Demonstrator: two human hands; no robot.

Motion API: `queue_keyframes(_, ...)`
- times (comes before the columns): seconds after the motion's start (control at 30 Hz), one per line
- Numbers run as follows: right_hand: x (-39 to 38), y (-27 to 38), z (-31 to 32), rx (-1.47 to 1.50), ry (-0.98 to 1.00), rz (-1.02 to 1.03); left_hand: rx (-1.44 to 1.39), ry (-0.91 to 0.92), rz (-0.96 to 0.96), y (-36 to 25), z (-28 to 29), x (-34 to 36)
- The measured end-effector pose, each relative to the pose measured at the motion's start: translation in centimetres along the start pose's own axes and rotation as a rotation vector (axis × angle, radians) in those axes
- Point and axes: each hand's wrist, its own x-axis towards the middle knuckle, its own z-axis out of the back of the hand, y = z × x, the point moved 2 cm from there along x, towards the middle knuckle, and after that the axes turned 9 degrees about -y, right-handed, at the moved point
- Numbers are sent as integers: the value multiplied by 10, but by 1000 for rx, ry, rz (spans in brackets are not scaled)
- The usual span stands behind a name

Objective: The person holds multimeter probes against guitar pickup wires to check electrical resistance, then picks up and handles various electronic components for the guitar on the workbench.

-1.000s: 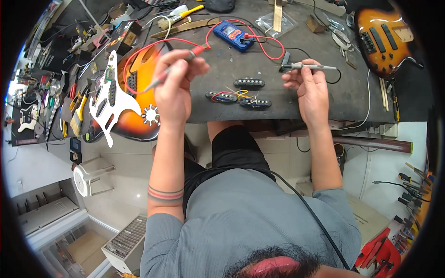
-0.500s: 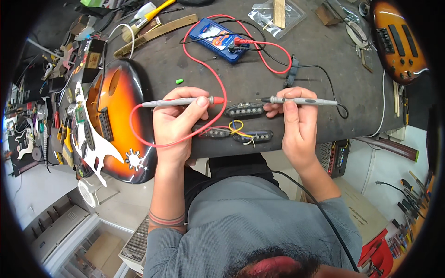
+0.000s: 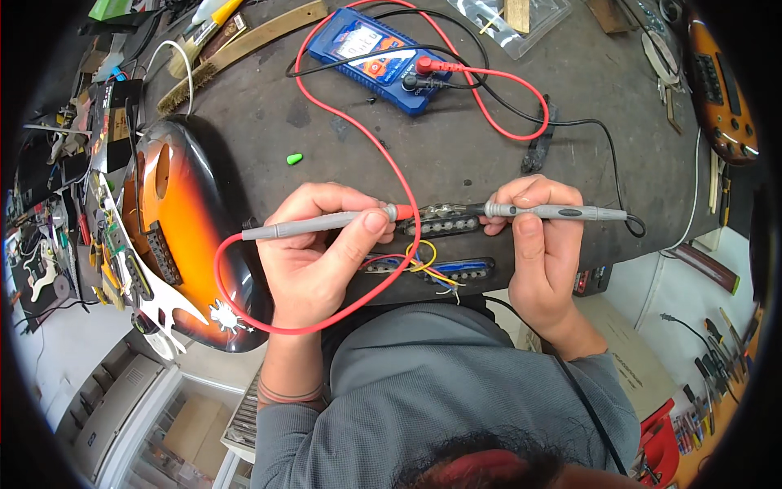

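Observation:
My left hand (image 3: 314,257) pinches a grey test probe with a red tip collar (image 3: 309,225), pointing right. My right hand (image 3: 546,253) grips the other grey test probe with a dark collar (image 3: 562,213), pointing left. Between the two tips lies a black guitar pickup (image 3: 444,224) with round pole pieces. Whether the tips touch it I cannot tell. Nearer to me is a second pickup (image 3: 472,269), with yellow, red, blue and white wires (image 3: 423,259) by it. Red and black leads run from the probes to a blue digital multimeter (image 3: 366,49) with a lit display.
A sunburst guitar body (image 3: 204,253) with a white pickguard (image 3: 175,301) rests at the left. A green cap (image 3: 294,159) and a dark strip (image 3: 538,147) lie on the bench. A long wooden brush (image 3: 252,49) is at the far left, another sunburst body (image 3: 721,98) at the right.
The probes have come closer together, their tips now at the pickup. The view has shifted closer to the bench, and the guitar body and multimeter appear further left.

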Motion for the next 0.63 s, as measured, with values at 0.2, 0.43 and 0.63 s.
queue_keyframes(0.2,0,4,1,-54,43,-24,42,25,-72,1,-2,2)
queue_keyframes(0.43,-2,4,2,-41,44,-29,-51,39,-53,4,-3,1)
queue_keyframes(0.63,-2,3,2,-22,40,-32,-118,66,-54,7,-3,3)
